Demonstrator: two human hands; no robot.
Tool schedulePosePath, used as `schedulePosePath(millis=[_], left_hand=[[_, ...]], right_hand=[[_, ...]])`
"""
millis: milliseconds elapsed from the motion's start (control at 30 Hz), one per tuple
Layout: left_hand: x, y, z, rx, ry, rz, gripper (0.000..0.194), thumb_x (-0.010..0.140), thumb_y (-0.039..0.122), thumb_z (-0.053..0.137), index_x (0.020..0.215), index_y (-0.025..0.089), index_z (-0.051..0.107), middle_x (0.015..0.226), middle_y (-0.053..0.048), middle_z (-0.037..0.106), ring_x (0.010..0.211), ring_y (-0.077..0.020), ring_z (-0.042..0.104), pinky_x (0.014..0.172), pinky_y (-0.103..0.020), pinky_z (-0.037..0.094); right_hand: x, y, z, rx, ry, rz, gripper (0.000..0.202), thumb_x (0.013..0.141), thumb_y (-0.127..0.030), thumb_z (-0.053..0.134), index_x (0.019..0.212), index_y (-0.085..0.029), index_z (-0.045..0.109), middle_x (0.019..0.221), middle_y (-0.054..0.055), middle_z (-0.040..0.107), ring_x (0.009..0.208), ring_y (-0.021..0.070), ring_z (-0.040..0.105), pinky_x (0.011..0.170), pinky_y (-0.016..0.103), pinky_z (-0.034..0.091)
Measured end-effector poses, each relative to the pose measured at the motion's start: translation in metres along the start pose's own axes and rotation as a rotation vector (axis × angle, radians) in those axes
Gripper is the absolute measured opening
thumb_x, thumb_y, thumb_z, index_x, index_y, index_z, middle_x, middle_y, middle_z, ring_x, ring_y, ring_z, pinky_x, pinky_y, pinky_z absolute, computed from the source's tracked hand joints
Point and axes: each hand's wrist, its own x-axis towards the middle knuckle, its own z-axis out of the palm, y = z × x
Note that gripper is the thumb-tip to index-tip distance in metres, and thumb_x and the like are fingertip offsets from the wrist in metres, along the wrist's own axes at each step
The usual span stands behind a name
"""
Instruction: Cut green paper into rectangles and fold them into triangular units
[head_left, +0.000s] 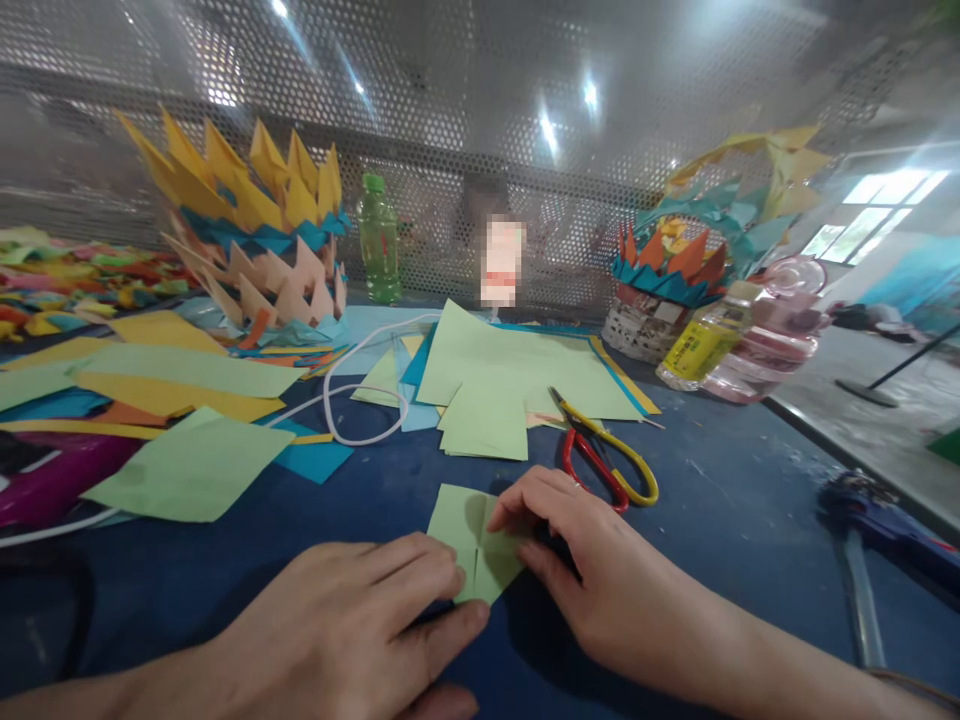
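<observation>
- Directions are read from the folded green paper [457, 512], which lies toward 6 o'clock of the view, on the dark blue surface [727, 530], between the two hands; a line runs down its middle.
- The left hand [382, 590] is at 8 o'clock, its fingers together and closed on the paper's near left edge, the thumb by the near corner.
- The right hand [577, 545] is at 3 o'clock, its fingertips touching the paper's right part. Thumb and forefinger stand a little apart; whether paper is pinched there, I cannot tell.
- At 2 o'clock, near the right hand, lie scissors [596, 430] with one red and one yellow handle, their tips over the edge of the green sheets.
- Those green sheets [517, 365] overlap one another at 12 o'clock, with blue and yellow paper showing from under them.
- At 10 o'clock a white cable [360, 443] lies in a loop, and beyond it stands a spiky paper piece [255, 220] in yellow, blue and pink.
- Between 9 and 10 o'clock, a loose green sheet [195, 465] lies well apart from the left hand.
- Farther off at 1 to 2 o'clock, a yellow-labelled bottle [701, 345] leans beside a pink container [780, 345].
</observation>
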Motion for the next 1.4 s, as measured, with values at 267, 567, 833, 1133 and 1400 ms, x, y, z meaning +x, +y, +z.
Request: schedulePosePath(millis=[267,567,833,1133,1400], left_hand=[[-0.005,-0.001,0.004,-0.003,0.002,0.027,0.037,0.104,0.032,0.032,0.097,0.024,0.068,0.079,0.001,0.069,0.064,-0.0134,0.065,0.049,-0.023,0.046],[-0.009,0.0,0.006,0.013,0.063,0.021,0.031,0.103,0.029,0.04,0.099,0.022,0.07,0.097,0.0,0.075,0.087,-0.0129,0.071,0.068,-0.019,0.055],[-0.004,0.003,0.006,0.038,0.094,0.019,0.034,0.104,0.028,0.034,0.091,0.023,0.066,0.082,0.001,0.073,0.072,-0.0127,0.069,0.059,-0.021,0.051],[0.002,0.005,0.002,0.033,0.091,0.025,0.037,0.105,0.029,0.033,0.088,0.022,0.065,0.075,0.003,0.071,0.064,-0.011,0.066,0.056,-0.022,0.049],[-0.007,0.008,0.005,0.097,0.152,0.014,0.027,0.1,0.026,0.044,0.093,0.02,0.069,0.087,0.002,0.077,0.079,-0.0118,0.072,0.07,-0.018,0.056]], right_hand=[[-0.002,0.002,0.007,-0.053,0.046,-0.144,0.031,0.088,0.001,0.047,0.1,-0.02,0.066,0.101,0.003,0.062,0.093,0.0159,0.058,0.084,0.031,0.049],[-0.001,0.002,0.004,-0.175,0.06,-0.377,0.034,0.082,0.004,0.046,0.089,-0.015,0.073,0.094,0.008,0.068,0.085,0.0174,0.061,0.079,0.031,0.053],[-0.003,-0.002,0.003,-0.254,-0.006,-0.445,0.032,0.084,0.003,0.046,0.094,-0.014,0.072,0.095,0.008,0.068,0.084,0.0172,0.06,0.078,0.028,0.054],[-0.002,-0.002,0.001,-0.32,-0.06,-0.519,0.029,0.086,0.0,0.046,0.093,-0.01,0.072,0.092,0.008,0.069,0.083,0.0179,0.062,0.079,0.027,0.054],[-0.002,-0.004,0.001,-0.354,-0.04,-0.53,0.032,0.086,0.002,0.044,0.099,-0.012,0.07,0.092,0.008,0.069,0.082,0.0179,0.062,0.076,0.028,0.055]])
